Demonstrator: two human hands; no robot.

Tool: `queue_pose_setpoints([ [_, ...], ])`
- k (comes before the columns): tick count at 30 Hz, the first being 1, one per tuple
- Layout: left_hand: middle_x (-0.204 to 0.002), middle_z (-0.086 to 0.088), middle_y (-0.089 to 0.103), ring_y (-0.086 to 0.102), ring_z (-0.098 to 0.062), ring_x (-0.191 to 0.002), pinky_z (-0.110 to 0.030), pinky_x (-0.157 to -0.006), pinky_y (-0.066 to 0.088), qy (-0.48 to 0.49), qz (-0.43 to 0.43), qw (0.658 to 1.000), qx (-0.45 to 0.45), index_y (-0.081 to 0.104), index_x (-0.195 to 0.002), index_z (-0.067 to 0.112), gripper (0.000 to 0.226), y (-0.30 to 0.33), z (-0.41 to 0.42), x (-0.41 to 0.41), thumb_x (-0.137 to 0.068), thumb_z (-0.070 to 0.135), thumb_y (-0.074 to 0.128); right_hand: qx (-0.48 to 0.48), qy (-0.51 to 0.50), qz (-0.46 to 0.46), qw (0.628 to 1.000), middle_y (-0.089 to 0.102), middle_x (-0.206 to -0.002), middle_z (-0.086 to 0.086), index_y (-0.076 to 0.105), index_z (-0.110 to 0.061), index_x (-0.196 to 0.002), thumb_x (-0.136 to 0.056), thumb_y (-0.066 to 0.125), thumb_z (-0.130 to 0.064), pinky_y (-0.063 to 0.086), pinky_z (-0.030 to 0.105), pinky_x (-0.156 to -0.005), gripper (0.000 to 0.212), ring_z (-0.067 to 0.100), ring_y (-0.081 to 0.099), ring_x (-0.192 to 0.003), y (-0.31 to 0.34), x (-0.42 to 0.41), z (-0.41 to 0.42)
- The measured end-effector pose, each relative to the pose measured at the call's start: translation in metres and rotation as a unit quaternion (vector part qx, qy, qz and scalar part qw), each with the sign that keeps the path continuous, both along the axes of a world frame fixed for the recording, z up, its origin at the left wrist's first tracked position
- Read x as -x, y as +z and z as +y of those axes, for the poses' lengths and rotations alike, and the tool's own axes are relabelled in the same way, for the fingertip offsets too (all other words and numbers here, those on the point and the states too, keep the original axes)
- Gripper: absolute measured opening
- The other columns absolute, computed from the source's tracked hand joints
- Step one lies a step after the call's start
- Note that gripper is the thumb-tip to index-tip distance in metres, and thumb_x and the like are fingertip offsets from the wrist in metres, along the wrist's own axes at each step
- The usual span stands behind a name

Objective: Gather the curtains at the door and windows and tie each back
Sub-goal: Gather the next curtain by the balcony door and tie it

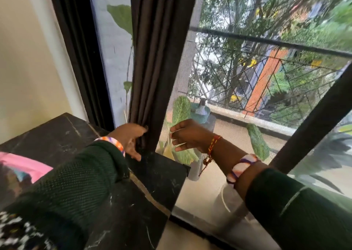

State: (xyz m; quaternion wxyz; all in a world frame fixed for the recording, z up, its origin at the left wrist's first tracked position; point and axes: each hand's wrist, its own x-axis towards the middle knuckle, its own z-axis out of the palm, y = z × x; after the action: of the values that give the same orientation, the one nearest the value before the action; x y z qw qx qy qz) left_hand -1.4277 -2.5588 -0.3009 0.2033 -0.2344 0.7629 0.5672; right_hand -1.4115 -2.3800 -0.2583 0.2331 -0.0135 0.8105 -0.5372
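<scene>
A dark brown curtain [156, 59] hangs in a gathered bunch in front of the glass door, its lower end reaching the black counter. My left hand [131, 139] grips the bunch near its bottom, thumb across the folds. My right hand [187, 136] hovers just right of the curtain, fingers loosely spread and holding nothing, a small gap between it and the fabric. No tie-back is visible.
A black marble counter [106, 198] juts out below the curtain at left. A dark door frame bar [312, 128] slants at right. Beyond the mesh screen are leafy potted plants [182, 110], a balcony ledge and railing [266, 63]. A pink object [24, 164] lies at far left.
</scene>
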Motion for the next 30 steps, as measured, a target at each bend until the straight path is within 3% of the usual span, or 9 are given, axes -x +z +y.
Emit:
queue_pose_setpoints([
  [3, -0.078, -0.020, 0.067, 0.070, -0.025, -0.063, -0.029, -0.052, 0.057, -0.163, -0.111, 0.980, 0.023, 0.058, -0.095, -0.007, 0.039, 0.021, 0.020, -0.014, -0.098, 0.030, 0.043, -0.010, 0.014, 0.019, 1.000, 0.053, -0.076, 0.004, 0.052, -0.005, -0.105, -0.089, 0.052, 0.002, 0.053, 0.020, -0.046, 0.017, 0.014, 0.052, -0.064, 0.014, -0.011, -0.003],
  [7, -0.087, -0.008, 0.066, 0.068, -0.012, -0.062, -0.023, -0.057, 0.056, -0.347, -0.035, 0.936, 0.048, 0.058, -0.100, 0.006, 0.021, 0.060, 0.050, -0.028, -0.098, 0.013, 0.039, -0.047, 0.044, 0.086, 0.994, 0.054, -0.074, 0.004, 0.055, -0.005, -0.103, -0.088, 0.054, 0.001, 0.052, 0.021, -0.048, 0.017, 0.015, 0.055, -0.063, 0.053, -0.031, 0.012],
  [12, -0.084, -0.006, 0.064, 0.065, -0.007, -0.056, -0.018, -0.050, 0.052, -0.381, 0.163, 0.908, 0.065, 0.058, -0.094, 0.006, 0.008, 0.165, 0.110, -0.052, -0.091, 0.006, 0.050, -0.153, 0.043, 0.291, 0.943, 0.061, -0.077, 0.013, 0.064, -0.006, -0.092, -0.079, 0.058, 0.002, 0.053, 0.032, -0.060, 0.017, 0.023, 0.061, -0.071, 0.154, -0.069, 0.062],
  [14, -0.083, -0.004, 0.065, 0.066, -0.008, -0.057, -0.017, -0.048, 0.051, -0.386, 0.264, 0.882, 0.054, 0.059, -0.090, 0.009, 0.010, 0.218, 0.140, -0.069, -0.092, 0.008, 0.049, -0.215, 0.011, 0.410, 0.886, 0.063, -0.078, 0.010, 0.068, -0.007, -0.094, -0.077, 0.059, -0.002, 0.053, 0.029, -0.061, 0.020, 0.020, 0.061, -0.069, 0.210, -0.095, 0.089],
  [16, -0.081, -0.001, 0.068, 0.067, -0.008, -0.061, -0.018, -0.050, 0.052, -0.376, 0.363, 0.851, 0.040, 0.061, -0.088, 0.012, 0.012, 0.271, 0.170, -0.092, -0.092, 0.012, 0.050, -0.285, -0.011, 0.513, 0.809, 0.063, -0.078, 0.003, 0.071, -0.011, -0.096, -0.077, 0.061, -0.008, 0.046, 0.012, -0.054, 0.021, 0.011, 0.058, -0.063, 0.266, -0.126, 0.115],
  [18, -0.078, 0.000, 0.069, 0.066, -0.007, -0.059, -0.019, -0.051, 0.053, -0.357, 0.450, 0.818, 0.030, 0.063, -0.085, 0.012, 0.011, 0.324, 0.203, -0.119, -0.091, 0.015, 0.054, -0.333, -0.039, 0.589, 0.735, 0.066, -0.079, 0.001, 0.073, -0.012, -0.093, -0.078, 0.061, -0.012, 0.039, 0.006, -0.054, 0.019, 0.009, 0.060, -0.067, 0.318, -0.163, 0.142],
  [24, -0.085, -0.014, 0.068, 0.064, -0.018, -0.066, -0.024, -0.055, 0.054, -0.286, 0.652, 0.702, -0.013, 0.065, -0.087, 0.003, 0.011, 0.460, 0.292, -0.217, -0.086, 0.003, 0.054, -0.351, -0.179, 0.747, 0.536, 0.072, -0.089, 0.009, 0.074, -0.014, -0.087, -0.082, 0.059, -0.018, 0.053, 0.031, -0.080, 0.016, 0.026, 0.066, -0.090, 0.435, -0.257, 0.214],
  [26, -0.089, -0.021, 0.068, 0.064, -0.022, -0.070, -0.029, -0.061, 0.054, -0.254, 0.700, 0.667, 0.000, 0.064, -0.085, 0.002, 0.014, 0.492, 0.313, -0.247, -0.084, -0.001, 0.051, -0.345, -0.208, 0.771, 0.493, 0.071, -0.091, 0.009, 0.073, -0.016, -0.087, -0.081, 0.057, -0.020, 0.054, 0.039, -0.081, 0.018, 0.028, 0.066, -0.090, 0.462, -0.282, 0.235],
  [30, -0.088, -0.022, 0.068, 0.067, -0.031, -0.077, -0.039, -0.065, 0.057, -0.163, 0.793, 0.582, 0.077, 0.067, -0.088, 0.001, 0.014, 0.541, 0.352, -0.299, -0.082, 0.005, 0.056, -0.374, -0.255, 0.779, 0.435, 0.067, -0.092, 0.011, 0.068, -0.016, -0.086, -0.079, 0.055, -0.024, 0.055, 0.042, -0.077, 0.017, 0.033, 0.064, -0.085, 0.504, -0.333, 0.291],
])
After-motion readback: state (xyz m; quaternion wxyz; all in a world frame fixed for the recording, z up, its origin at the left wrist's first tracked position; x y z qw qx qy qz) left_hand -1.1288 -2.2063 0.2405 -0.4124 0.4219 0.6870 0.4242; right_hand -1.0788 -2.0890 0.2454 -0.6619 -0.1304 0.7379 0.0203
